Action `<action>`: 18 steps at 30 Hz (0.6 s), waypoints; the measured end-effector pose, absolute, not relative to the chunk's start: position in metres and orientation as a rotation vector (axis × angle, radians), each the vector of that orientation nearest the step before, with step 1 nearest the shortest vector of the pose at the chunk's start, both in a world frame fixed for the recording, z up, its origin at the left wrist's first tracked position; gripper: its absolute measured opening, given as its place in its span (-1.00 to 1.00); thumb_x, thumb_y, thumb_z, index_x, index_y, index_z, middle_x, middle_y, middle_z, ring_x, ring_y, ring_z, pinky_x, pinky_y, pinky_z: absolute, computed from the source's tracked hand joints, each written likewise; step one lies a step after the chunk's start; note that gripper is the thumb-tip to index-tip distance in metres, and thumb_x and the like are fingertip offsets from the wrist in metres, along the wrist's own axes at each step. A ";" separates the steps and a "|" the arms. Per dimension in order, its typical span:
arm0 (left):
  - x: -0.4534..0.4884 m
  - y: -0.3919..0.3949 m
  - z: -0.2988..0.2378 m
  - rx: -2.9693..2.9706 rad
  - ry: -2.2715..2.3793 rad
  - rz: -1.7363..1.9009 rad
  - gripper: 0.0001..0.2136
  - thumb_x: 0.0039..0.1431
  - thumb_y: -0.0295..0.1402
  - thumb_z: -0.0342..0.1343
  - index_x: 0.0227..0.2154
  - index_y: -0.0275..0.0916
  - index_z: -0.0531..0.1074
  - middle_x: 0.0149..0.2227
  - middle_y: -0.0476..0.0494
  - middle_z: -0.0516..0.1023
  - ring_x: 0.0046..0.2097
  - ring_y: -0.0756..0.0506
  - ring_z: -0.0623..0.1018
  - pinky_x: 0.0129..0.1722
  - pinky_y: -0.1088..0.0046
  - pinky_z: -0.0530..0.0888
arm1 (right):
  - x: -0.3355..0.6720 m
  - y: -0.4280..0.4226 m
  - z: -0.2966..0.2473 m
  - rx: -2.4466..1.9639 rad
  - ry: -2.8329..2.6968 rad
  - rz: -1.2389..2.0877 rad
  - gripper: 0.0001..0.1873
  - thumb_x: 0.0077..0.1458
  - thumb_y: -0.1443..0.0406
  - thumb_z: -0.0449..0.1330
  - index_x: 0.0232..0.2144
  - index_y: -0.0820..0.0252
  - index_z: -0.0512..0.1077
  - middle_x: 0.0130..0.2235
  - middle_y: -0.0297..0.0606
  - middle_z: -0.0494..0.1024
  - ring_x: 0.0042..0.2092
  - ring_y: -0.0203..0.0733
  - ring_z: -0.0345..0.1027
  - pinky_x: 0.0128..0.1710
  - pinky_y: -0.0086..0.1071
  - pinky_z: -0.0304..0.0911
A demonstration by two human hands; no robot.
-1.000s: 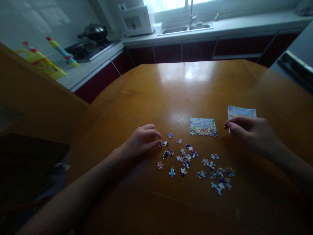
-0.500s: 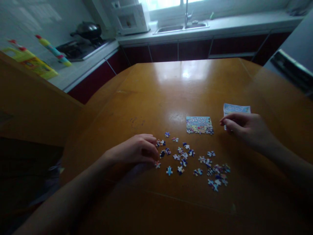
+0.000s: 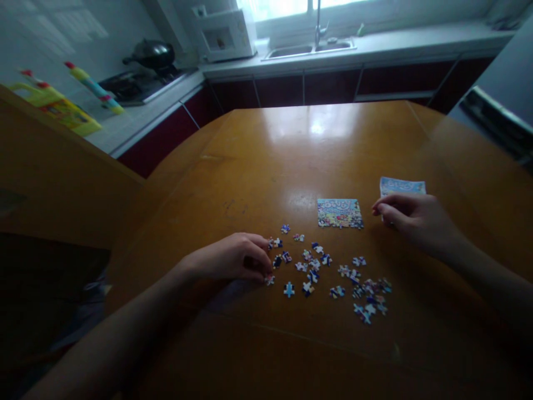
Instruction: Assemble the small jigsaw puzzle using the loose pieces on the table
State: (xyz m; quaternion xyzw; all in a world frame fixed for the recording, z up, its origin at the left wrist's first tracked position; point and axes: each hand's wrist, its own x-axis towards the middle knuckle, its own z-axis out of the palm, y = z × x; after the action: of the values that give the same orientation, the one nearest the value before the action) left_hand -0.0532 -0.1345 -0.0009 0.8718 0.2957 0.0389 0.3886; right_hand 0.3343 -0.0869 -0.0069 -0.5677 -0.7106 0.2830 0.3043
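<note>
Small jigsaw puzzle pieces [image 3: 314, 264] lie loose on the wooden table, some blue, some pale. At their left edge is my left hand [image 3: 237, 256], fingers curled, its thumb and fingertips closed at a reddish puzzle piece [image 3: 270, 280]. A partly joined jigsaw puzzle [image 3: 340, 213] with a light blue top and lettering lies flat behind the loose pieces. To its right, my right hand [image 3: 410, 219] is closed in a pinch; whatever its fingertips hold, if anything, cannot be made out. Beneath and behind that hand lies a picture sheet [image 3: 402, 186] with similar lettering, partly covered.
The wooden table [image 3: 250, 166] has angled far corners. Beyond it runs a counter with a sink [image 3: 310, 51] and a white microwave [image 3: 225, 36]. At the left are a stove with a dark wok [image 3: 154, 54], a yellow jug [image 3: 58, 108] and a slim bottle [image 3: 94, 86].
My left hand's fingertips have dipped slightly and drawn closer together at the reddish piece. The right hand has barely shifted, and the camera view has moved a little.
</note>
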 end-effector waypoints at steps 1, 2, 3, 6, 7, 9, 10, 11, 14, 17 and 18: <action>-0.053 -0.135 -0.001 2.218 0.752 0.094 -0.87 0.18 -0.28 0.25 -0.23 -0.15 0.60 -0.30 -0.09 0.50 -0.29 0.00 0.48 -0.30 0.55 0.42 | 0.334 -0.087 -0.007 -1.494 -1.886 0.746 -0.77 0.06 0.20 0.14 -0.44 0.21 0.53 -0.47 -0.22 0.54 -0.47 -0.21 0.35 -0.47 -0.34 0.16; -0.052 -0.135 -0.001 2.217 0.759 0.089 -0.87 0.17 -0.28 0.25 -0.24 -0.16 0.60 -0.31 -0.09 0.49 -0.30 0.01 0.48 -0.32 0.56 0.42 | 0.332 -0.088 -0.008 -1.480 -1.893 0.743 -0.77 0.07 0.21 0.14 -0.45 0.20 0.52 -0.46 -0.22 0.54 -0.46 -0.21 0.35 -0.46 -0.34 0.16; -0.052 -0.136 -0.002 2.216 0.768 0.075 -0.87 0.17 -0.28 0.25 -0.26 -0.16 0.60 -0.33 -0.08 0.48 -0.32 0.01 0.47 -0.34 0.57 0.41 | 0.330 -0.090 -0.008 -1.464 -1.909 0.743 -0.78 0.07 0.21 0.14 -0.46 0.20 0.52 -0.44 -0.22 0.56 -0.43 -0.20 0.36 -0.44 -0.34 0.17; -0.053 -0.135 -0.005 2.187 0.793 0.058 -0.91 0.20 -0.33 0.22 -0.27 -0.17 0.58 -0.30 -0.08 0.49 -0.32 0.02 0.48 -0.37 0.59 0.40 | 0.320 -0.100 -0.006 -1.417 -1.983 0.816 -0.81 0.11 0.27 0.10 -0.44 0.19 0.49 -0.43 -0.25 0.55 -0.38 -0.21 0.36 -0.37 -0.35 0.19; -0.053 -0.134 -0.006 2.183 0.780 0.058 -0.92 0.21 -0.34 0.20 -0.28 -0.17 0.57 -0.28 -0.09 0.50 -0.30 0.01 0.49 -0.36 0.59 0.41 | 0.316 -0.105 -0.006 -1.410 -2.012 0.863 -0.82 0.13 0.28 0.10 -0.42 0.19 0.48 -0.44 -0.27 0.54 -0.39 -0.23 0.35 -0.38 -0.37 0.18; -0.054 -0.133 -0.008 2.207 0.752 0.050 -0.93 0.21 -0.37 0.18 -0.30 -0.16 0.56 -0.27 -0.09 0.51 -0.27 -0.01 0.50 -0.32 0.56 0.42 | 0.307 -0.114 -0.007 -1.407 -2.094 0.930 -0.84 0.12 0.32 0.10 -0.45 0.19 0.46 -0.47 -0.30 0.50 -0.43 -0.28 0.30 -0.42 -0.39 0.14; -0.054 -0.133 -0.008 2.220 0.750 0.034 -0.94 0.20 -0.38 0.18 -0.30 -0.17 0.55 -0.27 -0.09 0.51 -0.27 -0.01 0.50 -0.32 0.56 0.43 | 0.304 -0.119 -0.007 -1.408 -2.129 0.954 -0.83 0.13 0.33 0.09 -0.45 0.19 0.45 -0.49 -0.32 0.48 -0.45 -0.30 0.28 -0.44 -0.40 0.12; -0.053 -0.132 -0.009 2.234 0.748 0.034 -0.95 0.19 -0.39 0.18 -0.31 -0.17 0.54 -0.28 -0.09 0.50 -0.28 -0.01 0.49 -0.33 0.56 0.42 | 0.300 -0.124 -0.007 -1.407 -2.155 0.977 -0.83 0.13 0.34 0.09 -0.46 0.19 0.44 -0.51 -0.33 0.46 -0.47 -0.31 0.26 -0.46 -0.41 0.10; -0.050 -0.134 -0.007 2.259 0.749 0.024 -0.95 0.17 -0.44 0.17 -0.34 -0.18 0.52 -0.28 -0.09 0.50 -0.27 -0.01 0.49 -0.32 0.55 0.42 | 0.295 -0.134 -0.007 -1.384 -2.206 0.997 -0.83 0.13 0.36 0.09 -0.48 0.18 0.42 -0.51 -0.34 0.46 -0.48 -0.34 0.23 -0.48 -0.41 0.05; -0.046 -0.136 -0.004 2.271 0.749 0.069 -0.94 0.13 -0.48 0.18 -0.36 -0.19 0.51 -0.31 -0.08 0.50 -0.29 0.00 0.49 -0.34 0.56 0.42 | 0.294 -0.136 -0.006 -1.370 -2.229 0.993 -0.84 0.11 0.36 0.09 -0.49 0.18 0.41 -0.51 -0.32 0.47 -0.48 -0.34 0.23 -0.47 -0.40 0.04; -0.045 -0.137 -0.003 2.282 0.755 0.124 -0.94 0.11 -0.48 0.19 -0.38 -0.19 0.51 -0.32 -0.07 0.50 -0.31 0.01 0.49 -0.36 0.57 0.42 | 0.294 -0.136 -0.005 -1.372 -2.233 0.990 -0.85 0.11 0.36 0.10 -0.49 0.18 0.41 -0.50 -0.32 0.47 -0.48 -0.34 0.23 -0.47 -0.40 0.04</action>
State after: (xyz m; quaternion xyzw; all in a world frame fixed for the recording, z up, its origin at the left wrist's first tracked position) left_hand -0.0452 -0.1370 -0.0030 0.8847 0.2929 0.0483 0.3593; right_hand 0.2936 -0.1363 -0.0051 -0.4825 -0.7856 0.3484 0.1692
